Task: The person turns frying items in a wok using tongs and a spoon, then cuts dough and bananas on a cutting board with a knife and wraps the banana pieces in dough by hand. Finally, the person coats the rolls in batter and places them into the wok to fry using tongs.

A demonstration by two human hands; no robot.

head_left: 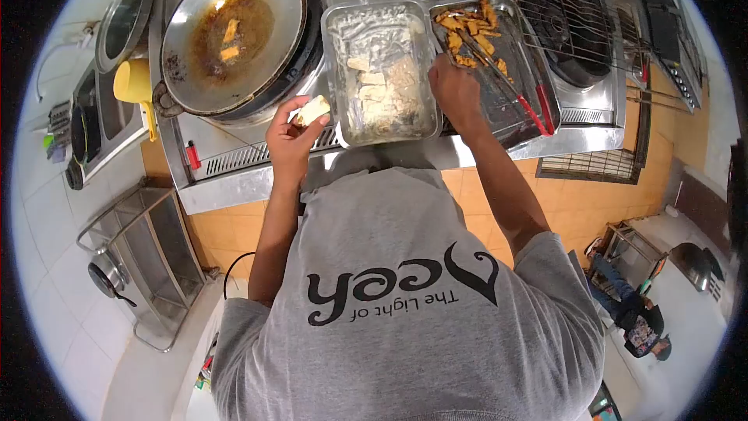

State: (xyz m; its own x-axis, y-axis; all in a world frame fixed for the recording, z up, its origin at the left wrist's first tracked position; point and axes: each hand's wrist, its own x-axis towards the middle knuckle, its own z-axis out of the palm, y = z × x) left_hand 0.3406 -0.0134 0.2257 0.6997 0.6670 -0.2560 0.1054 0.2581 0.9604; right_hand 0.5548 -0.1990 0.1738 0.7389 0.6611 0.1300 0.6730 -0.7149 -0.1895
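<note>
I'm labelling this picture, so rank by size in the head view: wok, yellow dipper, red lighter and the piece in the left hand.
1. Wok
2. Yellow dipper
3. Pale piece in the left hand, partly covered
4. Red lighter

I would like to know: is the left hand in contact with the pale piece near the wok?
Touching. The head view shows the left hand holding the pale piece, with thumb and fingers closed against it.

Left hand (293, 139) holds pale piece (314, 111); right hand (456, 93) near tray (332, 54) rim; browned pieces (229, 54) in wok (273, 54)
</note>
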